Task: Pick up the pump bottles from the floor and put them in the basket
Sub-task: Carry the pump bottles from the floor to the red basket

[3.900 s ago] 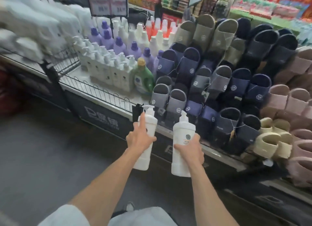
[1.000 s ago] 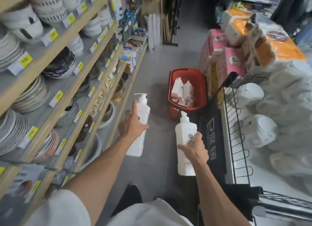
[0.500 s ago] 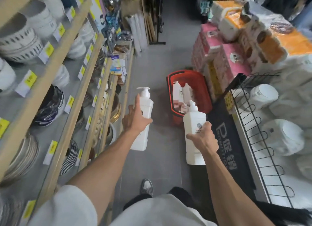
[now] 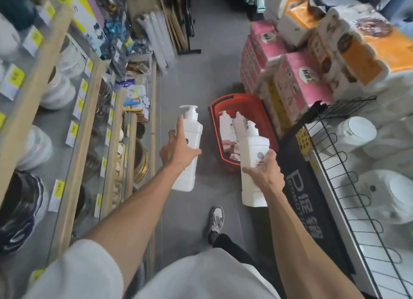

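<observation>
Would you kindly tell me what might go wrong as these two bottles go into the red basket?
The left hand grips the left bottle with its forefinger straight, so it may slip. The basket already holds other bottles, which new ones could topple. The right hand holds the right bottle near the wire rack, which it might catch.

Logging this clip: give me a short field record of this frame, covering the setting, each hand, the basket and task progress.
setting: shop aisle, grey floor, crockery shelves on the left, tissue packs on the right
left hand: holds a white pump bottle upright, index finger straight along its side
right hand: grips a second white pump bottle around its middle
basket: red, on the floor ahead, beside the tissue packs
contents: at least two white bottles inside
progress: neither held bottle is in the basket yet
</observation>
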Demonstrator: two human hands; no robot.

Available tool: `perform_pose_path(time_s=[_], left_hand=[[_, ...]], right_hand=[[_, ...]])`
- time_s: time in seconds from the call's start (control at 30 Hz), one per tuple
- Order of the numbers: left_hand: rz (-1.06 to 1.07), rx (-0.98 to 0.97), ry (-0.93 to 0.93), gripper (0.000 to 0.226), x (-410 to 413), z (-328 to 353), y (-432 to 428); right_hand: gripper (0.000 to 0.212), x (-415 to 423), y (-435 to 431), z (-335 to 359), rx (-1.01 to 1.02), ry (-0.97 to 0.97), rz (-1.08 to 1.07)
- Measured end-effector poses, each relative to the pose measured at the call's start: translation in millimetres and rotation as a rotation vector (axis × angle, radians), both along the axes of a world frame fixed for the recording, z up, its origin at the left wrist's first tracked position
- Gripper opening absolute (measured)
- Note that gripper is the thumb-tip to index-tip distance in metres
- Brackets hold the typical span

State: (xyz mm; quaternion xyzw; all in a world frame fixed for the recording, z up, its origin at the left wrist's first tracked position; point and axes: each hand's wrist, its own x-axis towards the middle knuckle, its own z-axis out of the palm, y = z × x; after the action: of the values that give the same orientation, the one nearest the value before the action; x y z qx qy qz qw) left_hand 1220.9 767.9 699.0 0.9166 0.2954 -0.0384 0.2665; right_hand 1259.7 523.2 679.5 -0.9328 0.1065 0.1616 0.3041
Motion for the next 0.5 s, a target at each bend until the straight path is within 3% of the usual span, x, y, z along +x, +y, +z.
perform_pose_path(time_s=[0.5], left_hand=[[-0.097, -0.003, 0.020, 0.117, 183, -7, 46]], right_hand=[[0.072, 151, 42, 0, 0.015, 0.004, -0.129]])
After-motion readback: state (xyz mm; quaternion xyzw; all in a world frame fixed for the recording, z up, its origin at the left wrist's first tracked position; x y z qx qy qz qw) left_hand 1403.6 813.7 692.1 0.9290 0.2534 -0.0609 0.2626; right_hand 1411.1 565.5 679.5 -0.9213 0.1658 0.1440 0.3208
